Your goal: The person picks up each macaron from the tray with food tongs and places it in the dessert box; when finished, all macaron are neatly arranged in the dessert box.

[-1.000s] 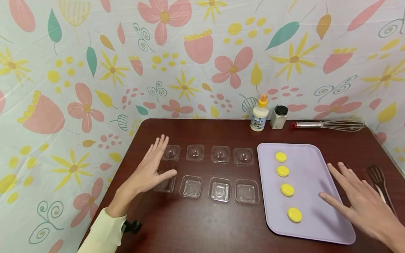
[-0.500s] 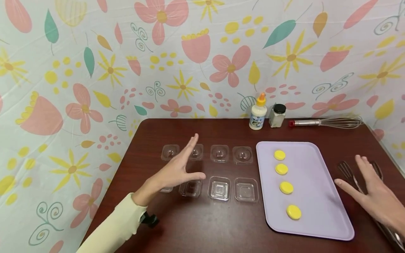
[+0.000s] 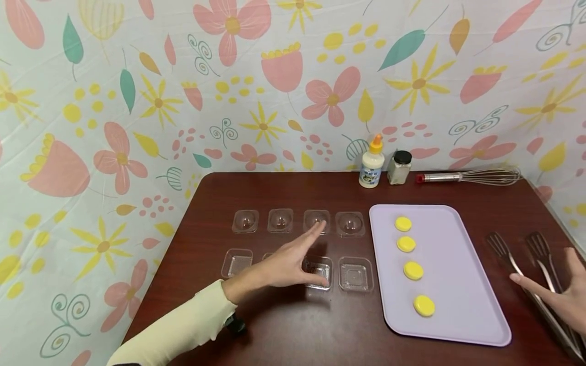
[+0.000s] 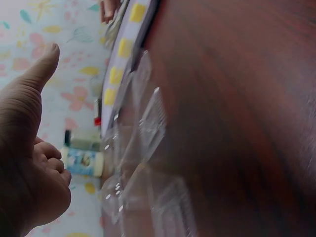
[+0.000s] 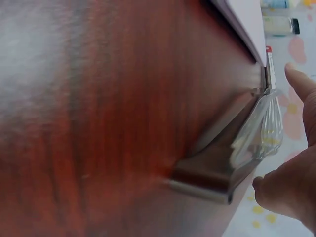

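Square clear plastic trays (image 3: 356, 274) stand in a row of four on the dark wood-grain table (image 3: 329, 325), with four domed clear lids (image 3: 350, 224) lined up behind them, one roughly behind each tray. Over the tray row is the left hand (image 3: 288, 264), reaching in from a pale yellow sleeve (image 3: 192, 323); its fingers are extended with the thumb spread apart, and they grasp nothing. The thumb overlaps the third tray from the left and the fingertips overlap the third lid in the head view; whether they touch either cannot be told. The second tray is mostly hidden by that hand and wrist.

At the right edge, two slotted utensils (image 3: 499, 245) with long metal handles lie beside a lavender serving tray (image 3: 462, 284). Near the handles is the right hand (image 3: 567, 297), partly cut off by the frame, its fingers loose and spread with nothing between them. The far ends of the handles are too unclear to tell whether they join.

Four round yellow discs (image 3: 413, 270) form a column on the left half of the serving tray. Along the back edge are a squeeze bottle (image 3: 371, 170) with an orange nozzle, a black-lidded glass jar (image 3: 399, 170) and a wire whisk (image 3: 471, 176), lying flat. Flower-printed cloth (image 3: 293, 122) hangs behind.
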A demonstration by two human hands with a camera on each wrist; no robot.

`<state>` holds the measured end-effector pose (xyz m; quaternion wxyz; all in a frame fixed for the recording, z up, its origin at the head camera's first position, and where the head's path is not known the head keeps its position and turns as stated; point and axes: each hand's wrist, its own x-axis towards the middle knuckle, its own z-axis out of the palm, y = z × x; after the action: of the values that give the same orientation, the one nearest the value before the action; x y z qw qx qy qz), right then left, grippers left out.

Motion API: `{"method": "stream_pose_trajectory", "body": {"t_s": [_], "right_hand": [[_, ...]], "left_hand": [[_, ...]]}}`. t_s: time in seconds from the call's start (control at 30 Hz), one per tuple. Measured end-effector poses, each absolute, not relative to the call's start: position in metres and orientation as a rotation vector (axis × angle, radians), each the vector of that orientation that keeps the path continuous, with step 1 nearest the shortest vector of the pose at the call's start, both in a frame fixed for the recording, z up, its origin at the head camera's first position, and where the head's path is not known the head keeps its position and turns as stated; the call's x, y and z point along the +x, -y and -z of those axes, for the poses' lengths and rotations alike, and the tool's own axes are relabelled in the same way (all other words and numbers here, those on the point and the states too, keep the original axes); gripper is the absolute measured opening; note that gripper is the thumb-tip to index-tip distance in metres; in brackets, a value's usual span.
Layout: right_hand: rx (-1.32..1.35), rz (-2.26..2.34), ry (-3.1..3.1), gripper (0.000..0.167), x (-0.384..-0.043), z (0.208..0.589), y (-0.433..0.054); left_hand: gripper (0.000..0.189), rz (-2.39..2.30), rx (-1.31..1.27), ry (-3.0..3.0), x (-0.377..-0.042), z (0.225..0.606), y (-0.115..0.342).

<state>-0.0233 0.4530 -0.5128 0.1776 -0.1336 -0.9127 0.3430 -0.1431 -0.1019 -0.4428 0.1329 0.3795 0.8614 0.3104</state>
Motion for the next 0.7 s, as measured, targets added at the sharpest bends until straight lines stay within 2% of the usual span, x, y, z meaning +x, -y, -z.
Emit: {"method": "stream_pose_trajectory", "body": {"t_s": [0.13, 0.43, 0.7], "right_hand": [[-0.406, -0.991, 2.646, 0.116, -0.015, 0.52, -0.456], [-0.321, -1.052, 2.513, 0.105, -0.001, 0.54, -0.46], [-0.243, -1.136, 2.439, 0.102, 0.005, 0.547, -0.461]], "left_hand": [[0.128, -0.799, 1.184, -2.532, -0.139, 0.452, 0.09], [0.121, -0.62, 1.29, -2.599, -0.129, 0.465, 0.07], [0.116, -0.424, 1.419, -2.658, -0.126, 0.474, 0.061]]}}
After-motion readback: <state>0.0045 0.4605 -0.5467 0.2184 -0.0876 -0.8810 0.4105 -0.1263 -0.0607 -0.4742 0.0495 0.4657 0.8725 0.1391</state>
